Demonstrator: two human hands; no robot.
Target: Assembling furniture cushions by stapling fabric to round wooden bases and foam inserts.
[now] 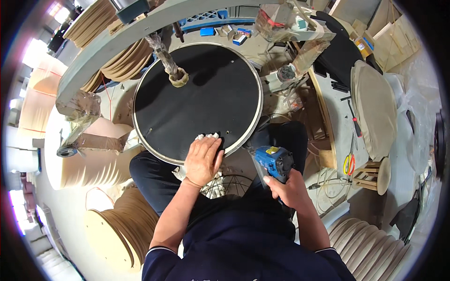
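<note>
A round panel covered in black fabric, with a pale rim, lies in front of me above my knees. On its near edge rests my left hand, its fingers stretched out close together over the fabric. White wraps cover several of those fingertips. My right hand is closed round the handle of a blue staple gun with a dark round cap. The staple gun is held just off the panel's near right side, apart from it. A plastic-wrapped rod with a ring-shaped end reaches over the panel's far left part.
A grey curved frame arches beyond the panel. To the right, yellow-handled scissors and a screwdriver lie near a pile of beige rounds. Stacked wooden discs stand at lower left; small blue boxes lie beyond.
</note>
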